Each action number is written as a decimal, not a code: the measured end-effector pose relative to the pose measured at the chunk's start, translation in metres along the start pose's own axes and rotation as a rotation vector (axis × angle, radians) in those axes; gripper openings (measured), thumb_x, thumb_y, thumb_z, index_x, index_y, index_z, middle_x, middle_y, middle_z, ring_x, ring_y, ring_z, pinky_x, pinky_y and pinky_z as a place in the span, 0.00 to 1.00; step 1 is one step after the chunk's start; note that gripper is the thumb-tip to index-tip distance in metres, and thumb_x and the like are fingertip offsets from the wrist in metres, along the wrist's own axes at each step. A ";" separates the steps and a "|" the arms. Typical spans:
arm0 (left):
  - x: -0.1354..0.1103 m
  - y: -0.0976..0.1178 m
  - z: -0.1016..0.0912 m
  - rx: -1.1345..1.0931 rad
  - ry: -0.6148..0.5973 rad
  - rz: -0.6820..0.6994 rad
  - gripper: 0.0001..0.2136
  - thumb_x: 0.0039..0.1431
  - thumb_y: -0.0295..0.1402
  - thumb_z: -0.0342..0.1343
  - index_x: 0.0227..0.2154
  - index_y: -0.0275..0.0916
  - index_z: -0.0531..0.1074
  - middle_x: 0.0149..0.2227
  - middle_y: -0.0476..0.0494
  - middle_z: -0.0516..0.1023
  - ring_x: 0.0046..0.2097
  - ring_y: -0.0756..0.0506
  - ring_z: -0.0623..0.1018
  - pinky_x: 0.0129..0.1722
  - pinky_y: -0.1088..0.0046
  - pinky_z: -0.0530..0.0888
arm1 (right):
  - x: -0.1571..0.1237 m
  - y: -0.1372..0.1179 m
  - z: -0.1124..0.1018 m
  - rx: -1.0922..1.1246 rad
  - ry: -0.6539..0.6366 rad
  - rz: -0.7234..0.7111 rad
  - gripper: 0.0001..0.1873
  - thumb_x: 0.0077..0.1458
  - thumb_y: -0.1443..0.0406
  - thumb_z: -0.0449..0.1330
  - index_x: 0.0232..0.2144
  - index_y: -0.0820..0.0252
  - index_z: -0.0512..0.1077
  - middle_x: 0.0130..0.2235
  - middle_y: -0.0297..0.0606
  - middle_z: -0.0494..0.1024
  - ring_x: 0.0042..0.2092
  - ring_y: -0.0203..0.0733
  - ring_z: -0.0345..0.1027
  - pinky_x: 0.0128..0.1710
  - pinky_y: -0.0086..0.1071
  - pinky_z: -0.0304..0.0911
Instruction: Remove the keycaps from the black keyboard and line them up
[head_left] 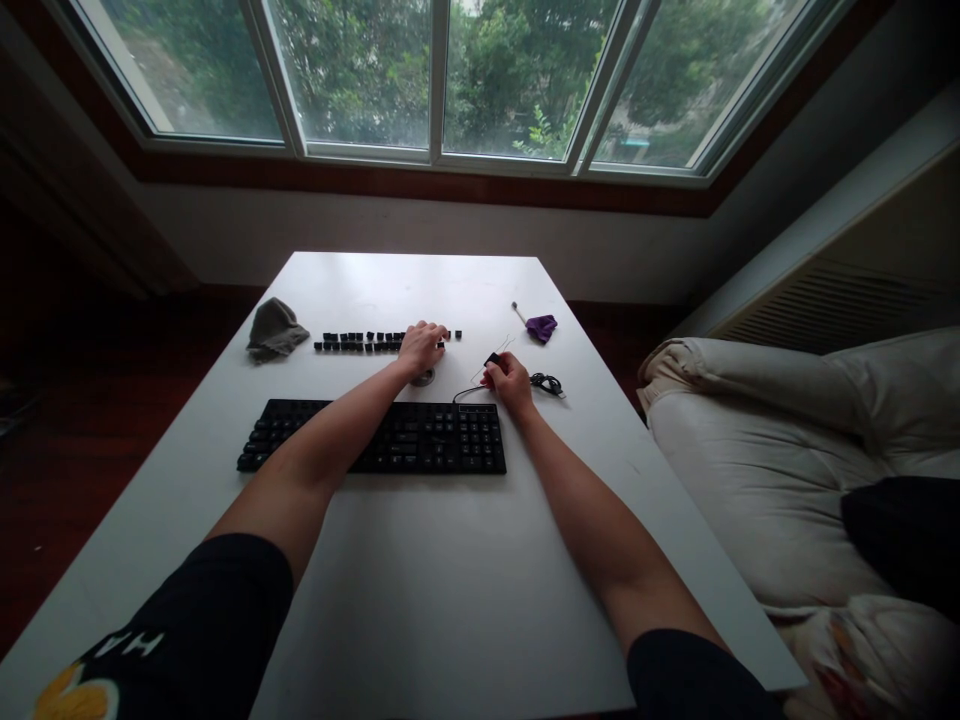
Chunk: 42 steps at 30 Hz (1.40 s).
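A black keyboard [390, 437] lies across the middle of the white table [420, 590]. Behind it run two rows of loose black keycaps [352, 342]. My left hand [421, 347] reaches over the keyboard and rests with curled fingers on the right end of those rows; what its fingertips pinch is hidden. My right hand [510, 381] is closed on a small black object [493, 359], held just above the keyboard's right back corner. A thin wire tool [491, 358] lies beside that hand.
A grey cloth [274, 328] lies at the back left. A purple cloth with a small brush [537, 324] sits back right, and a coiled black cable [547, 384] is right of my right hand. A white cushioned sofa [795, 470] stands along the table's right edge.
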<state>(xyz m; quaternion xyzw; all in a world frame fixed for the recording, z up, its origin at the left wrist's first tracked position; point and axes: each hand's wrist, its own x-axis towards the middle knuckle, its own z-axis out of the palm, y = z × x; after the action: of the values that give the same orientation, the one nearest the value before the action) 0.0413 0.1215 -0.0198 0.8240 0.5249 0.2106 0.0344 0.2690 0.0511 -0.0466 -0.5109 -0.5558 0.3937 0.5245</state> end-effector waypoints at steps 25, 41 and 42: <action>-0.166 0.068 -0.066 -0.056 0.078 0.002 0.09 0.65 0.37 0.52 0.42 0.45 0.76 0.49 0.43 0.76 0.54 0.39 0.70 0.55 0.57 0.68 | -0.020 0.000 -0.003 0.120 0.173 -0.024 0.14 0.54 0.54 0.59 0.33 0.57 0.65 0.26 0.29 0.74 0.24 0.36 0.71 0.22 0.28 0.67; -0.186 0.097 -0.066 0.093 0.018 0.018 0.11 0.67 0.39 0.48 0.44 0.44 0.74 0.47 0.39 0.76 0.50 0.38 0.72 0.54 0.55 0.66 | -0.028 0.001 -0.006 0.150 0.173 0.010 0.14 0.53 0.54 0.61 0.34 0.57 0.65 0.27 0.30 0.74 0.24 0.36 0.71 0.24 0.29 0.69; -0.186 0.097 -0.066 0.097 0.011 0.016 0.11 0.67 0.39 0.48 0.43 0.44 0.74 0.46 0.39 0.76 0.49 0.38 0.72 0.53 0.55 0.66 | -0.028 0.001 -0.005 0.150 0.174 0.013 0.14 0.53 0.54 0.61 0.34 0.57 0.65 0.27 0.30 0.74 0.24 0.36 0.71 0.24 0.29 0.68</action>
<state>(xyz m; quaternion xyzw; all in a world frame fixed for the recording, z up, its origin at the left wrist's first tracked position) 0.0319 -0.0967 0.0090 0.8275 0.5282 0.1899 -0.0101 0.2724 0.0230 -0.0519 -0.5061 -0.4738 0.3919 0.6048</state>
